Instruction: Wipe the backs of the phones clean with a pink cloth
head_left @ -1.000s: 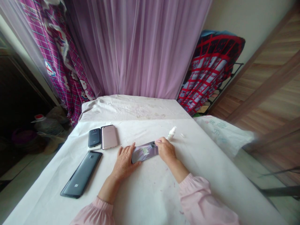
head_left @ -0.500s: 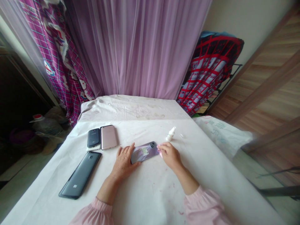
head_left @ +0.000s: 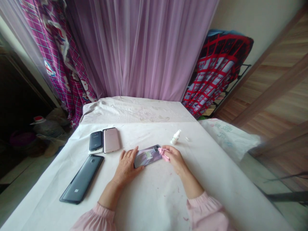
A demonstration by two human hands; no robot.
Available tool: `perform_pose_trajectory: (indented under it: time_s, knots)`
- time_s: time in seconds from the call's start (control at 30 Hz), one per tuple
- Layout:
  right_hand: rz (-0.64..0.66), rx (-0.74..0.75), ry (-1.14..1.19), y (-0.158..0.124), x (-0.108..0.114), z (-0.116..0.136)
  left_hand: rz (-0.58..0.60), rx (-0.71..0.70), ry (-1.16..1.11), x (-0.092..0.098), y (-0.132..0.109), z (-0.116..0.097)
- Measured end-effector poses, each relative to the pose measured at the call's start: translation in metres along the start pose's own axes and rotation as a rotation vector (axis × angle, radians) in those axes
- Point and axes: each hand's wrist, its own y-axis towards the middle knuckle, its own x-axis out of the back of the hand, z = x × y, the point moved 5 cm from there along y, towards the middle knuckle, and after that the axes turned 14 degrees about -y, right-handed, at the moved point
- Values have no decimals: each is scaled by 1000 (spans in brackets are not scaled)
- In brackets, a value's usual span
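Observation:
A shiny purple-grey phone (head_left: 147, 156) lies back up on the white-covered table, its cameras at the right end and a pale label on its back. My left hand (head_left: 126, 165) grips the phone's left end, thumb at the near edge and fingers at the far edge. Between the fingers of my right hand (head_left: 176, 159) is a small pink cloth (head_left: 164, 153), bunched up at the phone's camera end. A small white bottle (head_left: 175, 137) stands open just beyond my right hand, and a little white cap (head_left: 187, 139) lies to its right.
Left of my hands lie a large dark phone (head_left: 81, 180), a rose-gold phone (head_left: 111, 140) and a small dark phone (head_left: 96, 140) resting on a white one (head_left: 96, 151). A purple curtain (head_left: 144, 48) hangs behind the table (head_left: 144, 199). A white plastic bag (head_left: 228, 138) is at the right edge.
My right hand has turned, and the pink cloth has shifted slightly left onto the phone's camera end, showing more of itself. My left hand keeps its hold on the phone.

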Motion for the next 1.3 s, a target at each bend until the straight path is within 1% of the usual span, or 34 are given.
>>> perform_pose_trajectory:
  time_s: [0.07, 0.13, 0.2, 0.3, 0.53, 0.73, 0.9, 1.03, 1.17, 1.3]
  knots:
    - [-133, 143, -312, -2, 3, 4, 5, -1, -6, 0, 0, 0]
    - [-212, 319, -617, -8, 1, 11, 6, 0, -11, 0, 0, 0]
    - [-216, 466, -822, -15, -6, 16, 9, 3, -17, 0, 0, 0]
    - [-207, 568, -968, -23, -12, 19, 9, 8, -24, 0, 0, 0]
    - [-135, 615, -1075, -27, -15, 20, 8, 15, -35, 0, 0, 1]
    - [-121, 666, -1268, -29, -31, 28, 13, 21, -43, 0, 1, -1]
    - [-2, 634, -1439, -17, -46, 36, 12, 27, -64, 1, 1, -3]
    - [64, 588, -1528, -6, -53, 47, 23, 40, -87, 2, 1, -3]
    - [104, 559, -1542, 4, -58, 51, 35, 51, -97, 2, 1, -3]
    - [117, 564, -1522, 12, -60, 50, 19, 43, -85, 2, 1, -2]
